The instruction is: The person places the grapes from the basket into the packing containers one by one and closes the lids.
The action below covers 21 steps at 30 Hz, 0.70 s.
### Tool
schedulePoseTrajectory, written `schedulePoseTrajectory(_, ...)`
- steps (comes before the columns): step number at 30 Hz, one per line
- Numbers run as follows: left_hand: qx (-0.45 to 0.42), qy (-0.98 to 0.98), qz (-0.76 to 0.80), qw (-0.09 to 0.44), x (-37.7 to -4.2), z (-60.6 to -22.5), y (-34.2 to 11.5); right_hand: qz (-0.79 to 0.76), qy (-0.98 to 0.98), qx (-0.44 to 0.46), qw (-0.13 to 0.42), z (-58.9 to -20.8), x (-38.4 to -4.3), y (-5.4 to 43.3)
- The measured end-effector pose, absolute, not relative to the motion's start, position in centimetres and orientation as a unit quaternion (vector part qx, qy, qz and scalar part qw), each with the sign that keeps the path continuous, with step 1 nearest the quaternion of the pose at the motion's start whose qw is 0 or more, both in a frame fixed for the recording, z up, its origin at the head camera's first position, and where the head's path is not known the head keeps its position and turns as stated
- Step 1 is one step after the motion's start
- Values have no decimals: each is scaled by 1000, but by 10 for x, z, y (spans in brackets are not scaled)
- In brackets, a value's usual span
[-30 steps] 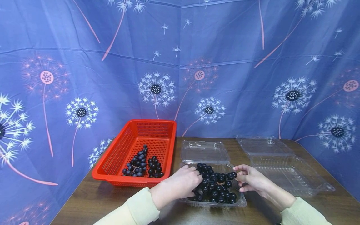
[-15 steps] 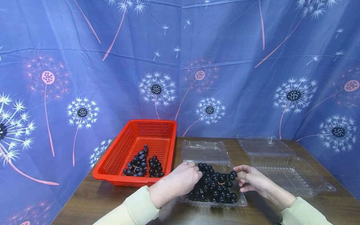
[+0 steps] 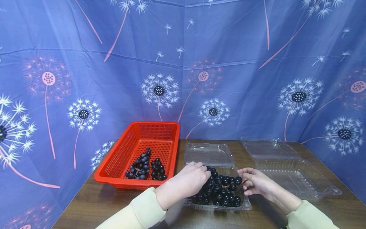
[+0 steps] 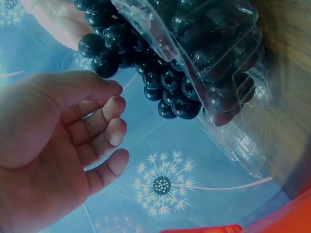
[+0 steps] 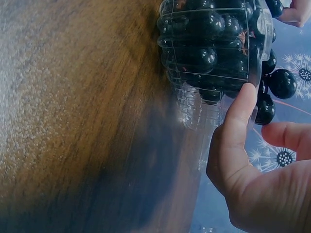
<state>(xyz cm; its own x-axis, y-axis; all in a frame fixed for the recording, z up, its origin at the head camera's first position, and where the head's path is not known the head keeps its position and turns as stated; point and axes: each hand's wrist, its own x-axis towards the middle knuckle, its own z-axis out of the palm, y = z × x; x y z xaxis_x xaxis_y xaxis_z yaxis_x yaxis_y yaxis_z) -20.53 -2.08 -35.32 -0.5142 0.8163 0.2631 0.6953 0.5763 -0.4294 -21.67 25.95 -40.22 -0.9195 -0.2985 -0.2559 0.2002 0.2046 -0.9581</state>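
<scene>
Dark grapes (image 3: pixel 224 190) fill a clear plastic clamshell box (image 3: pixel 217 207), some rising above its rim. My left hand (image 3: pixel 190 179) is over the box's left part, hiding some grapes. In the left wrist view, the left hand (image 4: pixel 63 131) has loosely bent fingers with nothing visible between them, close beside the grapes (image 4: pixel 170 92). My right hand (image 3: pixel 255 183) is at the box's right side. In the right wrist view, one digit of the right hand (image 5: pixel 257 160) touches the box rim, while another lies just below an overhanging grape.
A red plastic basket (image 3: pixel 110 168) on the left holds two bunches of grapes, a bluish bunch (image 3: pixel 140 167) and a black bunch (image 3: pixel 158 170). The box's lid (image 3: pixel 208 154) lies folded back. Another clear clamshell (image 3: pixel 294 178) sits open at right on the wooden table (image 3: pixel 91 203).
My left hand has shifted slightly right and up over the grapes, covering more of their left part. The right hand stays almost in place at the box's side.
</scene>
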Motion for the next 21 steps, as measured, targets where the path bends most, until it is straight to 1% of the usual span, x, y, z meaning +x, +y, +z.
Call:
schedulePoseTrajectory(8,-433,-866,134,210,-210,-350,-21,-616,761,-45,200,-404,-217,260)
schedulePoseTrajectory(14,-424,-869,128,221,-217,-346,-22,-606,771,-55,189,-405,-216,260)
schedulePoseTrajectory(21,-419,-857,108,280,-221,-351,-24,-600,776,-49,190,-402,-215,259)
